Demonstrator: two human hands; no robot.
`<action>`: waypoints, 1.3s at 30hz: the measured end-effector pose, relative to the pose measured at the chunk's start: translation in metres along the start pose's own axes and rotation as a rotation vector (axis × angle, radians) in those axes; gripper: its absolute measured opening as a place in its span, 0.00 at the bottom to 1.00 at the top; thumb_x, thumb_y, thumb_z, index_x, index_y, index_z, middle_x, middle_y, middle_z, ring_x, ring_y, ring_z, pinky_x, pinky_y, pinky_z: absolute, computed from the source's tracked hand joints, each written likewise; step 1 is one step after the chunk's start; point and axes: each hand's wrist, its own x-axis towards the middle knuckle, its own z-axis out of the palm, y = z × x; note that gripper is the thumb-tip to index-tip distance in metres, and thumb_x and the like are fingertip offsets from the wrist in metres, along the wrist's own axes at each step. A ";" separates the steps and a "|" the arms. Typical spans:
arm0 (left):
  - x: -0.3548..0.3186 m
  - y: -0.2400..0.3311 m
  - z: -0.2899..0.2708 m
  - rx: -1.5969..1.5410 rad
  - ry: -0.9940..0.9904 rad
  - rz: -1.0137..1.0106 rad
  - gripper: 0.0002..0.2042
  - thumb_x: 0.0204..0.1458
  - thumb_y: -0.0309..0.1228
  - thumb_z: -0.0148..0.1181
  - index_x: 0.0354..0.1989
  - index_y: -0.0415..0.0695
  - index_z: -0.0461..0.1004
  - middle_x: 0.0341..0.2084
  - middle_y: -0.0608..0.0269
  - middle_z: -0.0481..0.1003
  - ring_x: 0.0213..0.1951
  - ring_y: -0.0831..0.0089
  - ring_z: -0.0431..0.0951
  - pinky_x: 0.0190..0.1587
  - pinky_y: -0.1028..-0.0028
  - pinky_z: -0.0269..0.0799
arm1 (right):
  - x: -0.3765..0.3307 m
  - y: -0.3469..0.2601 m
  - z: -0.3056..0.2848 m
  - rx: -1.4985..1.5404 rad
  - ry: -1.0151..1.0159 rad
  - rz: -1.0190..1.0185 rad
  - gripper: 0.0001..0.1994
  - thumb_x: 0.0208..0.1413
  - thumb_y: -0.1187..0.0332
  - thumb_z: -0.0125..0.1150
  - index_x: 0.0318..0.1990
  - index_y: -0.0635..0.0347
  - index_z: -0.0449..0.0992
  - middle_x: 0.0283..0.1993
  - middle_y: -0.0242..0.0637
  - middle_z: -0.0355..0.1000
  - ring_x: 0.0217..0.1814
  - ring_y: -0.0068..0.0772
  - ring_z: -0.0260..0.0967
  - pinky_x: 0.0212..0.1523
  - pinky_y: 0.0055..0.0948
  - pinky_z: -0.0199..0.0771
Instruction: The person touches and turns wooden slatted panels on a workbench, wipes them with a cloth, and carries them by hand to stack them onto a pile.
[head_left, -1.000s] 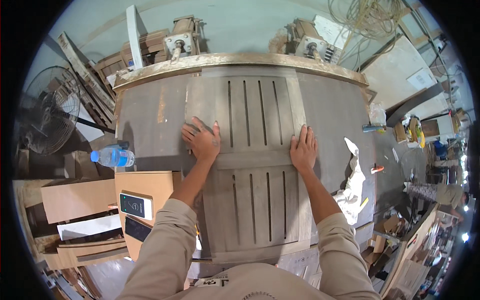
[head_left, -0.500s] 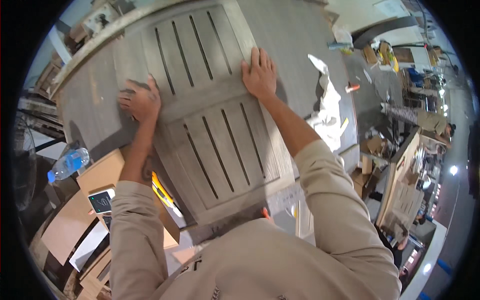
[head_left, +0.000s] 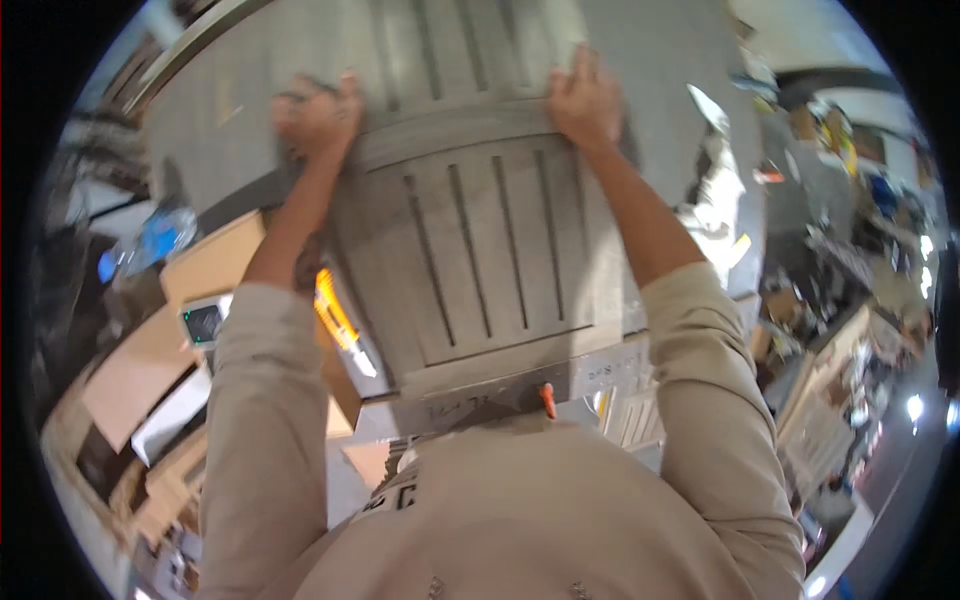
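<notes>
A grey wood-grain door panel with two rows of long slots lies flat under my arms on a grey worktop. My left hand rests at its left edge, thumb and fingers spread apart, blurred by motion. On the opposite edge is my right hand, fingers stretched forward, also blurred. Both hands sit level with the rail between the slot rows, and neither visibly grips anything. Beside the panel's near left side, close to my left forearm, lies a yellow utility knife.
An orange-red pen-like object lies by the worktop's near edge. White crumpled material lies right of the panel. Left are a water bottle, a cardboard box and a phone-like device with a lit screen.
My view has turned and shifted, so panel and hands appear higher in the picture and the panel straighter. Both hands keep about the same places along the panel's edges.
</notes>
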 end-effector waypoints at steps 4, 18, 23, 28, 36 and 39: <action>-0.016 -0.024 -0.023 -0.070 0.019 0.073 0.41 0.51 0.58 0.50 0.61 0.32 0.57 0.58 0.26 0.55 0.59 0.33 0.56 0.60 0.46 0.51 | 0.002 -0.003 0.008 0.023 0.049 -0.024 0.30 0.59 0.50 0.45 0.65 0.56 0.57 0.66 0.49 0.55 0.68 0.48 0.52 0.67 0.47 0.47; -0.398 0.011 -0.177 -0.439 -0.401 -0.278 0.36 0.56 0.37 0.54 0.64 0.25 0.45 0.60 0.20 0.49 0.63 0.32 0.50 0.65 0.51 0.46 | -0.051 0.027 -0.015 0.296 -0.060 0.009 0.29 0.60 0.60 0.47 0.66 0.64 0.52 0.67 0.50 0.55 0.68 0.52 0.53 0.64 0.42 0.56; -0.394 -0.009 -0.180 -0.753 -0.374 -0.347 0.33 0.59 0.39 0.51 0.62 0.24 0.49 0.60 0.26 0.53 0.63 0.39 0.54 0.65 0.59 0.48 | -0.186 0.052 -0.054 0.520 -0.061 0.147 0.26 0.58 0.73 0.45 0.65 0.64 0.55 0.64 0.52 0.59 0.66 0.52 0.56 0.64 0.41 0.56; -0.399 -0.038 -0.167 -1.022 -0.443 -0.531 0.31 0.61 0.40 0.49 0.62 0.26 0.51 0.62 0.38 0.56 0.65 0.55 0.56 0.65 0.69 0.50 | -0.308 0.087 -0.105 0.661 -0.107 0.334 0.23 0.58 0.79 0.41 0.63 0.66 0.60 0.62 0.50 0.63 0.65 0.44 0.60 0.65 0.34 0.55; -0.359 -0.035 -0.195 -1.239 -0.576 -0.834 0.34 0.58 0.42 0.53 0.65 0.32 0.48 0.65 0.46 0.54 0.66 0.59 0.55 0.65 0.71 0.49 | -0.348 0.078 -0.120 0.660 -0.102 0.554 0.21 0.57 0.74 0.46 0.59 0.68 0.65 0.52 0.47 0.72 0.55 0.37 0.68 0.58 0.29 0.62; -0.344 -0.042 -0.197 -1.182 -0.702 -1.032 0.31 0.55 0.43 0.56 0.62 0.34 0.58 0.59 0.47 0.64 0.59 0.60 0.66 0.60 0.70 0.59 | -0.343 0.093 -0.125 0.921 -0.044 0.697 0.21 0.57 0.72 0.49 0.58 0.68 0.66 0.50 0.47 0.73 0.53 0.36 0.68 0.56 0.28 0.63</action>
